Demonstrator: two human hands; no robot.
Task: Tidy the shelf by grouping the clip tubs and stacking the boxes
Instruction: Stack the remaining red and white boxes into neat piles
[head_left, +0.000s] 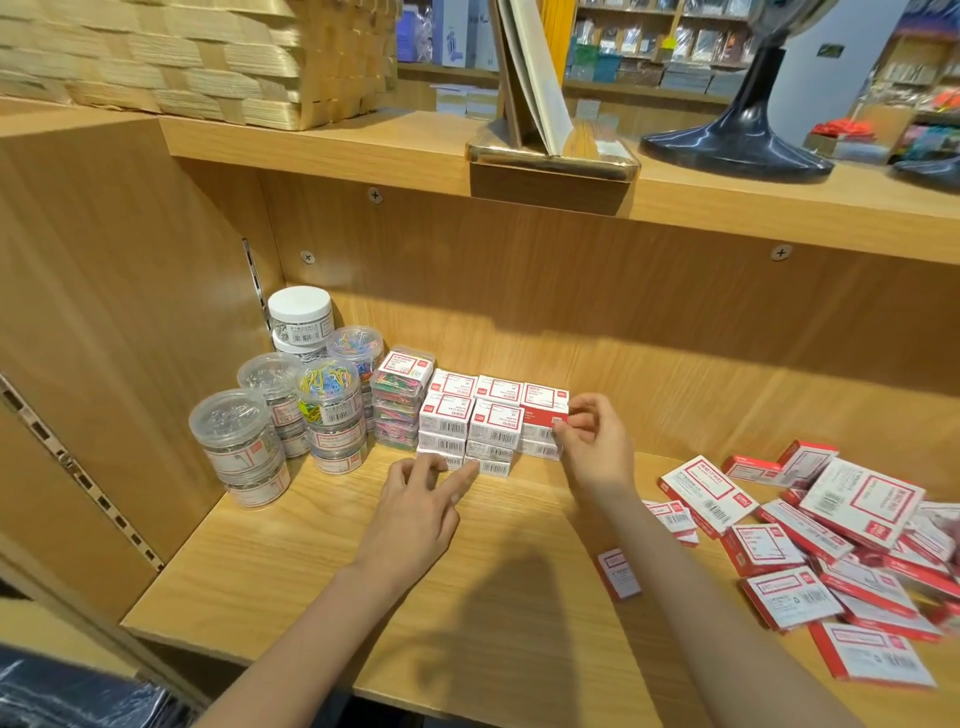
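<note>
2 hands: we have both reaching into the wooden shelf (322, 566), the widest thing in view, its board running from the left wall to the right edge.
Basket: on the board above we see a woven basket (171, 57) at the left, a dark round stand base (737, 145) at the right, and a leaning book in a glossy holder (553, 156) between them.
Loose boxes: a scattered heap of red-and-white boxes (852, 551) lies on the right of the shelf, overlapping at all angles, well apart from the tidy pile; 1 small box (618, 571) lies alone just beside our right forearm.
Clip tubs: the clear round clip tubs (291, 405) stand grouped in the back left corner, stacked in short columns; some hold silver clips, others coloured ones, and the rear one has a white lid.
Flat cases: a column of clear cases (397, 405) of coloured clips stands between the tubs and the stacked boxes, touching both.
Stacked boxes: the small stacked boxes (491, 421) form a neat block, 3 columns wide, several layers high, 2 rows deep.
Top right box: this box (544, 405) sits on the block's right column.
Right hand: our right hand (592, 441) pinches that box's right end between thumb and fingertips.
Left hand: our left hand (415, 509) holds nothing, fingers loosely spread, the index finger extended against the block's lowest front boxes.
</note>
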